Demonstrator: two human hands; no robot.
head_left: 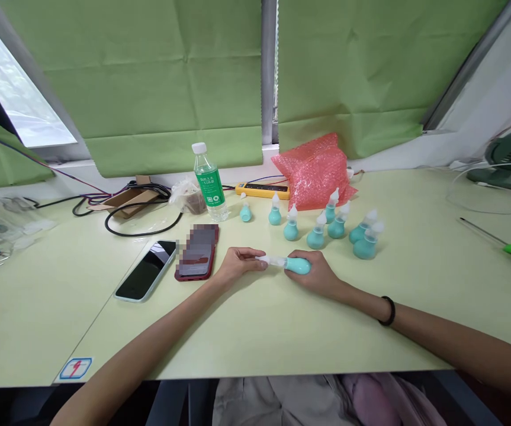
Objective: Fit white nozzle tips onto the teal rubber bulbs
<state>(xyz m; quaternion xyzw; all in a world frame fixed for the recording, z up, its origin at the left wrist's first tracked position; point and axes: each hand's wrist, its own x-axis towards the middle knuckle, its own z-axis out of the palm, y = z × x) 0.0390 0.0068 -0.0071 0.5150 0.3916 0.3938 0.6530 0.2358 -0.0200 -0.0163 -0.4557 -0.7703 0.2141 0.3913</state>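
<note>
My right hand (317,273) wraps around the teal bulb of a small squeeze aspirator (297,265) lying sideways just above the table. My left hand (237,263) pinches the clear white tip (269,260) of the same piece. Both hands are closed on it near the middle of the pale green table (259,331). Behind them, several more teal bulbs with white tips (317,235) stand upright in a loose cluster. A black band (388,310) circles my right wrist.
Two phones lie left of my hands: a black-screened one (146,271) and a red-cased one (197,253). A water bottle (209,183), pink bubble wrap (315,171), a yellow power strip (262,190), black cables (140,228), a green-handled screwdriver (510,247) and a fan (510,157) sit around.
</note>
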